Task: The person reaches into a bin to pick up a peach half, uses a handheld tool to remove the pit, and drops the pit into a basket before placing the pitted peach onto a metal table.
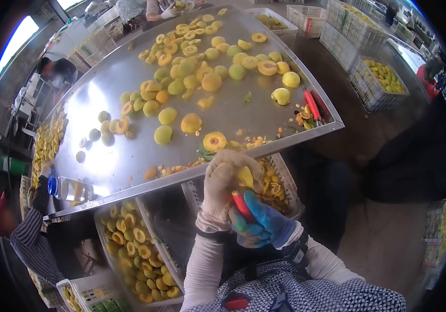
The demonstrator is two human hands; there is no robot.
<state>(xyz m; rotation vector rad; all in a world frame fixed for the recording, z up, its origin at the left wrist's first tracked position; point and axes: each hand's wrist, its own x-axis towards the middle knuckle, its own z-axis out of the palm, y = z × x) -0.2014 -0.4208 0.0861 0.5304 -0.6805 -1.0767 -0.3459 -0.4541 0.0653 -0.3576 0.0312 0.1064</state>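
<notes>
Perhaps the fruit (246,177) grasped in the left hand (223,179) could twist if slippery, letting the red-handled tool (242,206) clenched in the right hand (268,220) jab leftward.

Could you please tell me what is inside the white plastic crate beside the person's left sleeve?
The white plastic crate holds yellow-green fruit pieces, some showing cut faces; lower layers and the crate's floor are covered.
</notes>
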